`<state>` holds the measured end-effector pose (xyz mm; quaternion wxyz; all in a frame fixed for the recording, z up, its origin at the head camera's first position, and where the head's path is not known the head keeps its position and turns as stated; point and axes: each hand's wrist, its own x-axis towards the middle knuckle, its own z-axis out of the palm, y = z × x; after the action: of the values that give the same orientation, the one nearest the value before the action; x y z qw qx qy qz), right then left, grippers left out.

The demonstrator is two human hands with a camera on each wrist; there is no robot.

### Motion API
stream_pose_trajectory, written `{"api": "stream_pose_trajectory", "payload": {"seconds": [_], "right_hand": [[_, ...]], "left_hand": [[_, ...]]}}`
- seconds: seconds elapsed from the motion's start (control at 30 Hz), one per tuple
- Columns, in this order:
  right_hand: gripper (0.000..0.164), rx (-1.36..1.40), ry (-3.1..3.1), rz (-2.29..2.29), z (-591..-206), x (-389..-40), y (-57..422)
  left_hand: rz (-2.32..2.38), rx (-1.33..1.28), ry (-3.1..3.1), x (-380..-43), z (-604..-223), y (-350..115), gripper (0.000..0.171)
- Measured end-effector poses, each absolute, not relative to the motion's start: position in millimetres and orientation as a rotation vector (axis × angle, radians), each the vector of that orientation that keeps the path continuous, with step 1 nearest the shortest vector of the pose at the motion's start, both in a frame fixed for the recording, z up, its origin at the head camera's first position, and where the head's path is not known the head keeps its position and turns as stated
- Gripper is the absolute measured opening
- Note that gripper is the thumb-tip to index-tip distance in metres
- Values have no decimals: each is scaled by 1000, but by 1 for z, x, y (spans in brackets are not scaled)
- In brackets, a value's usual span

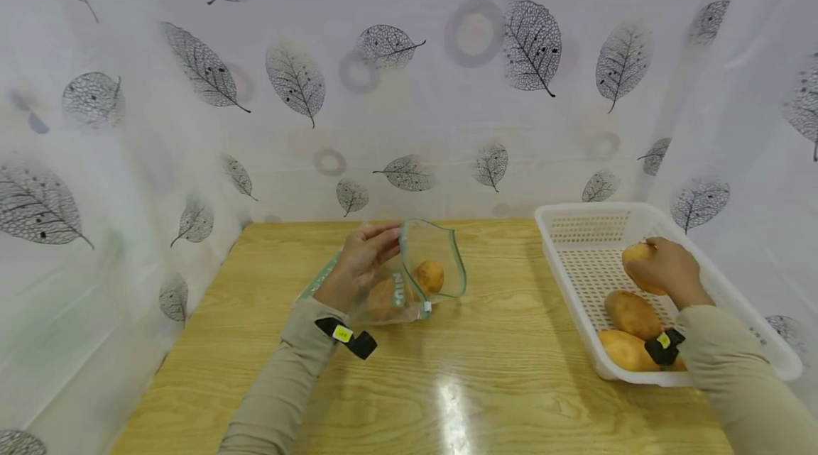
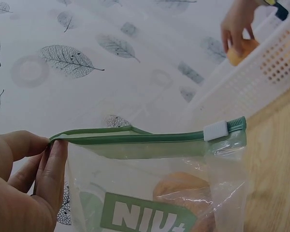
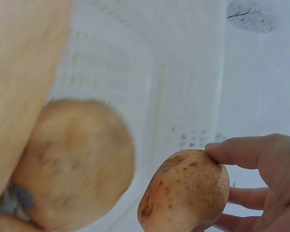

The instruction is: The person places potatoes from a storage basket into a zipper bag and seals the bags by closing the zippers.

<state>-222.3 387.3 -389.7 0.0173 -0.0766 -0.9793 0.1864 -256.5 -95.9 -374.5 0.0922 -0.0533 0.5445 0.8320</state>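
My left hand (image 1: 366, 262) pinches the green-edged rim of a clear zip bag (image 2: 150, 169), holding its mouth open. The bag stands on the table with potatoes (image 1: 429, 276) inside, and a white slider sits at one end of its zip. Over at the right, my right hand (image 1: 671, 270) grips a brown-spotted potato (image 3: 183, 193) between thumb and fingers, above the floor of the white basket (image 1: 565, 299). Below that hand, several more potatoes (image 1: 633, 314) lie in the basket's near part, partly hidden by the wrist.
The basket has perforated walls and takes up the right side of the wooden table (image 1: 498, 363). A white curtain (image 1: 422, 114) printed with dark leaves hangs behind the table and along both sides. Bare wood lies between bag and basket.
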Motion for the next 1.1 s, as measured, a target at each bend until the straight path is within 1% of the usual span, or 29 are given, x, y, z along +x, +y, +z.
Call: {"api": "stream_pose_trajectory", "payload": {"seconds": [0.17, 0.3, 0.5, 0.73, 0.97, 1.1], "right_hand": [[74, -217, -2999, 757, -376, -225, 363], [77, -144, -2962, 944, -364, -224, 342], [77, -10, -2857, 1248, -350, -223, 308], [74, 77, -2682, 1703, -351, -222, 267], [72, 144, -2590, 1942, -354, -218, 236], [70, 149, -2513, 2079, -355, -216, 219]], "left_hand": [[2466, -161, 1612, -256, -375, -96, 36], [2468, -156, 1602, -256, -375, -96, 37], [2471, -151, 1595, -256, -374, -96, 37], [2474, -155, 1589, -256, -376, -97, 34], [2485, -178, 1554, -256, -376, -95, 21], [2489, -176, 1545, -257, -376, -94, 24]]}}
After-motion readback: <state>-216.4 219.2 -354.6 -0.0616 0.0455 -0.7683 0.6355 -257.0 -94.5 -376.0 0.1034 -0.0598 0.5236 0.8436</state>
